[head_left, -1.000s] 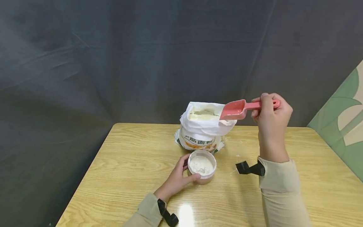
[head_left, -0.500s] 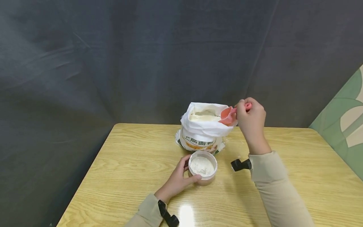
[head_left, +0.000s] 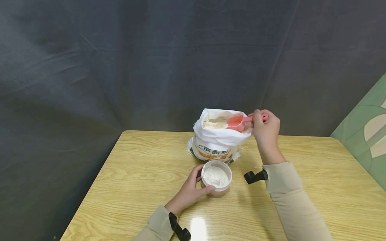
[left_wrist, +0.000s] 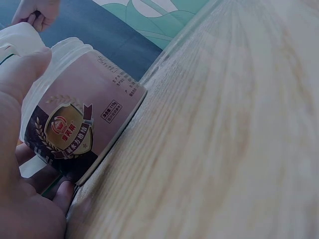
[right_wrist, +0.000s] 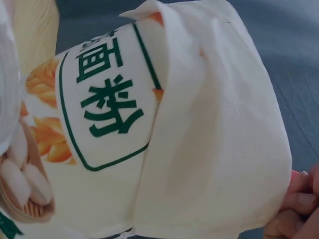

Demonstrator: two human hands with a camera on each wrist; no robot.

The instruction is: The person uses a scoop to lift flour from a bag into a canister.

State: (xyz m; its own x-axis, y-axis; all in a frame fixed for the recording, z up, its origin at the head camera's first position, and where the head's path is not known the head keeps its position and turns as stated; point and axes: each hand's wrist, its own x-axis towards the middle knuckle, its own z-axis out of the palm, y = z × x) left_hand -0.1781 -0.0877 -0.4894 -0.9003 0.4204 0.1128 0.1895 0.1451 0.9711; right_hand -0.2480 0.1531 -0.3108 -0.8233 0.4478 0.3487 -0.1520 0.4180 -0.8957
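Observation:
My right hand (head_left: 266, 130) grips the handle of a red scoop (head_left: 236, 122), whose bowl lies inside the mouth of a white flour bag (head_left: 215, 135). The bag stands upright with its top edge folded outward, and pale flour shows within. My left hand (head_left: 188, 190) holds a round tub (head_left: 217, 192) in front of the bag, thumb and fingers curved round its side. White flour (head_left: 215, 176) lies in the tub. In the left wrist view the tub's pink wall (left_wrist: 94, 104) bears a printed label. In the right wrist view the bag's folded rim (right_wrist: 214, 119) hides the scoop's bowl.
The bag and tub stand on a wood-grain table (head_left: 135, 167). Behind it hangs a dark cloth (head_left: 193, 60). A green patterned panel (head_left: 368, 130) is at the right. Black wrist straps with cameras (head_left: 254, 176) sit at both cuffs.
My right hand has moved left and slightly down, carrying the scoop from over the bag's right rim into its mouth. My left hand and the tub stay in place.

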